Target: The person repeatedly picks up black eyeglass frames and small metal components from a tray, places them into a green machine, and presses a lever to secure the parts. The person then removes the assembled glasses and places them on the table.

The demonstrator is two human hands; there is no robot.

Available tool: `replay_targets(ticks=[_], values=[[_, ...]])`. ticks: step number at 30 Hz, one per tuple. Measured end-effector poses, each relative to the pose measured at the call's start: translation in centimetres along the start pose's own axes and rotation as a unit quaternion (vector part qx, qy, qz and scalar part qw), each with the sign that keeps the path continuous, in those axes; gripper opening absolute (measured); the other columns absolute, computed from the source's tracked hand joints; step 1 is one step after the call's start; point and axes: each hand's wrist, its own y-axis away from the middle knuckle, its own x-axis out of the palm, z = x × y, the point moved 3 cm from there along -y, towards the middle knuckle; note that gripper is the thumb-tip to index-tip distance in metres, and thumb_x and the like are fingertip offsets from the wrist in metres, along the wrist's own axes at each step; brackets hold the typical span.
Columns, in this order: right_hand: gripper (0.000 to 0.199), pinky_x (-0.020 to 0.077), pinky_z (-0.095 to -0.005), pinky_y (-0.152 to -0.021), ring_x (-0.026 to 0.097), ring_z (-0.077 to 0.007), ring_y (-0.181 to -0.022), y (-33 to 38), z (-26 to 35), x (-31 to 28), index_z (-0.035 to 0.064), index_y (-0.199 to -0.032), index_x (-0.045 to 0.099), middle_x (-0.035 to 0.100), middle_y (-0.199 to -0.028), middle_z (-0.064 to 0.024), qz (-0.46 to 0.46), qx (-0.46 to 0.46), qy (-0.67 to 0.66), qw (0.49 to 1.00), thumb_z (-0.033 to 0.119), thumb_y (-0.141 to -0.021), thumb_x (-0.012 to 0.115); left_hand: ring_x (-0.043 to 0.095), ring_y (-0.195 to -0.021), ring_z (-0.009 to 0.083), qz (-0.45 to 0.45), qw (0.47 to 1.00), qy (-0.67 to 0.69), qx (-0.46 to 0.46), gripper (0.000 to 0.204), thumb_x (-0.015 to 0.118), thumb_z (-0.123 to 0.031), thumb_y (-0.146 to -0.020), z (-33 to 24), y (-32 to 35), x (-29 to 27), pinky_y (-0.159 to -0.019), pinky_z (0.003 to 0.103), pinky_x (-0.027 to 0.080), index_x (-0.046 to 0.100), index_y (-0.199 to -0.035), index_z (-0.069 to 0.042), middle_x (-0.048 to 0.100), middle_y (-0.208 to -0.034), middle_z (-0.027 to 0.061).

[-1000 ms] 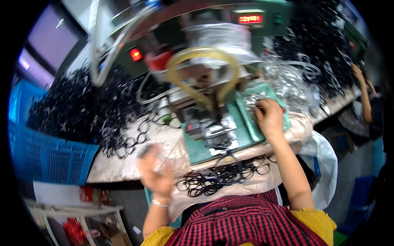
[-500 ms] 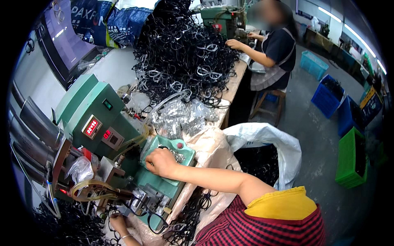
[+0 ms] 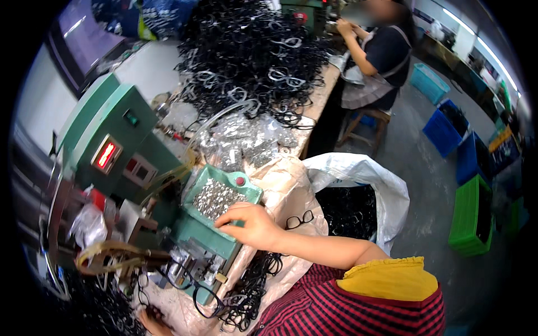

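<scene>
Metal fittings [image 3: 210, 197], small, silver, heaped loose in a green tray [image 3: 256, 196] right of the green bench machine [image 3: 115, 126].
Right hand [image 3: 250, 225]: over the tray's near rim, fingers curled, thumb gap narrow; cannot tell whether a fitting is pinched.
Left hand [image 3: 154, 321]: at the near left edge, beside black frames [image 3: 92, 308]; blurred, grip cannot be told.
Black eyeglass frame [image 3: 195, 292]: at the near side of the metal fixture [image 3: 195, 259]; contact unclear.
Loose frame [image 3: 300, 219]: on brown paper, right of the tray.
White sack [image 3: 395, 196]: farther right, dark contents.
Risks, as judged: a fitting could drop if fingertips catch the rim; the black eyeglass frame could be knocked askew by a passing forearm.
Changes from half a second ago: right hand drawn nearer, off the fittings, more of them uncovered; the loose frame shows more fully.
</scene>
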Motion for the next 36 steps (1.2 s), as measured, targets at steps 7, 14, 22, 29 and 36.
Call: replay_targets(ticks=[7, 14, 22, 29, 36], values=[[0.026, 0.0502, -0.0309, -0.084, 0.063, -0.0173, -0.092, -4.1, 2.1, 9.0, 0.0015, -0.104, 0.067, 0.068, -0.094, -0.0089, 0.023, -0.026, -0.098, 0.995, 0.004, -0.079, 0.072, 0.061, -0.094, 0.0221, 0.061, 0.984, 0.144, 0.09, 0.021, 0.061, -0.019, -0.094, -1.6, 3.7, 10.7, -0.072, 0.034, 0.052, 0.059, -0.113, -0.009, 0.06, -0.104, 0.0072], [0.051, 0.0459, -0.0247, -0.089, 0.062, -0.0106, -0.09, -3.0, 4.8, 10.6, -0.0051, -0.128, 0.05, 0.068, -0.092, -0.0067, 0.073, 0.086, -0.285, 0.952, -0.004, -0.081, 0.07, 0.064, -0.089, 0.0269, 0.199, 0.831, 0.088, 0.511, 0.013, 0.051, -0.008, -0.101, -20.7, 22.0, 19.2, -0.073, 0.038, 0.057, 0.058, -0.108, 0.002, 0.065, -0.101, 0.0183], [0.048, 0.0479, -0.0222, -0.082, 0.062, -0.0093, -0.087, -2.1, 4.5, 11.5, -0.0056, -0.125, 0.05, 0.068, -0.091, -0.006, 0.036, 0.126, -0.324, 0.937, -0.007, -0.081, 0.07, 0.067, -0.087, 0.0237, 0.162, 0.834, 0.042, 0.526, 0.018, 0.051, -0.01, -0.102, -21.2, 19.4, 21.1, -0.072, 0.035, 0.061, 0.055, -0.11, 0.005, 0.065, -0.104, 0.0193], [0.048, 0.0479, -0.0232, -0.084, 0.062, -0.0104, -0.092, -2.4, 5.3, 11.4, -0.0036, -0.127, 0.049, 0.067, -0.097, -0.007, 0.039, 0.107, -0.32, 0.941, -0.008, -0.083, 0.067, 0.067, -0.085, 0.0213, 0.19, 0.849, 0.062, 0.49, 0.013, 0.053, 0.001, -0.098, -21.5, 19.8, 20.9, -0.077, 0.032, 0.058, 0.058, -0.106, 0.009, 0.064, -0.102, 0.0174], [0.041, 0.0438, -0.0382, -0.104, 0.06, -0.0267, -0.118, -3.4, 4.1, 6.3, 0.0047, -0.122, 0.064, 0.064, -0.126, -0.0145, 0.169, -0.056, -0.041, 0.983, 0.008, -0.081, 0.065, 0.067, -0.081, 0.0201, 0.334, 0.699, -0.17, 0.609, 0.019, 0.073, -0.007, -0.075, -17.9, 23.4, 21.1, -0.093, 0.048, 0.05, 0.073, -0.094, -0.009, 0.072, -0.109, 0.0056]])
